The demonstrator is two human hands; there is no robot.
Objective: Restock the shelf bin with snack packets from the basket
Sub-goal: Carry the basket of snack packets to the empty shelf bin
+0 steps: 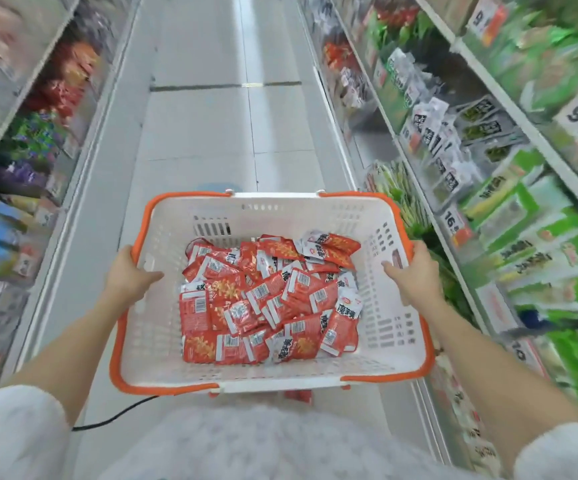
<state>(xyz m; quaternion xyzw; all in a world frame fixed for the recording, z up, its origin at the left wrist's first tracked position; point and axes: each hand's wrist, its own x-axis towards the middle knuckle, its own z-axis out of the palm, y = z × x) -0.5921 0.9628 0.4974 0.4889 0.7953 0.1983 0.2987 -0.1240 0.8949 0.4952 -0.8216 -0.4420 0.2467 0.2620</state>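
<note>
Your left hand [128, 276] and right hand [415, 271] each grip a side rim of the white basket [395, 320], fingers curled over. Red snack packets [266, 299] piled inside, shelves [488, 140] flanking.

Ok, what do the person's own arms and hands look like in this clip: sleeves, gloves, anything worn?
Both hands are bare: no gloves, and no rings or watch that I can see on the left hand or the right hand. The forearms are uncovered. Short, loose white sleeves of a soft-looking fabric end near the elbows, matching the white top at the bottom edge.
</note>
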